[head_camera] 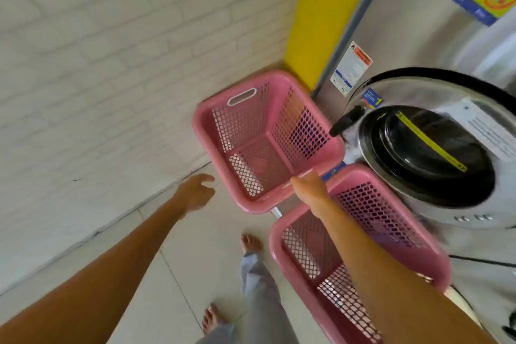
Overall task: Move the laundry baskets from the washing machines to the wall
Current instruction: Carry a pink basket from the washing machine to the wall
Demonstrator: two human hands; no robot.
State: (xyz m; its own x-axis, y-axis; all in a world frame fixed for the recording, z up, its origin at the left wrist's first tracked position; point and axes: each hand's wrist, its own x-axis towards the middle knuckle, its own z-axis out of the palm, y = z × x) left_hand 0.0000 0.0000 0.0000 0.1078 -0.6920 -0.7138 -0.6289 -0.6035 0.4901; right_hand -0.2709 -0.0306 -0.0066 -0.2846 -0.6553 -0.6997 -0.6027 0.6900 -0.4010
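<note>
Two pink perforated plastic laundry baskets sit on the pale tiled floor, both empty, mesh walls and bottoms showing through.

The far pink basket stands close to the white brick-pattern wall and just beside the yellow panel at the corner of the steel front-loading washing machine. An oval handle slot shows in its far wall. A bit of metal frame or leg shows under its near corner.

The near pink basket sits right in front of the machine's round glass door, its far rim next to the first basket's near corner; whether the two touch can't be told.

Right hand: reaches out over the near basket and grasps the near-right rim of the far basket, fingers curled over the edge. Fingertips mostly hidden by the rim, and the area is motion-blurred.

Left hand: empty, fingers loosely spread and slightly curled, in the air just left of the far basket's near-left rim, touching nothing. Blurred.

Both forearms bare. Below, the person's bare feet and light grey trouser legs stand on the tiles between the arms.

Warning stickers run along the machine's top right; text unreadable.
</note>
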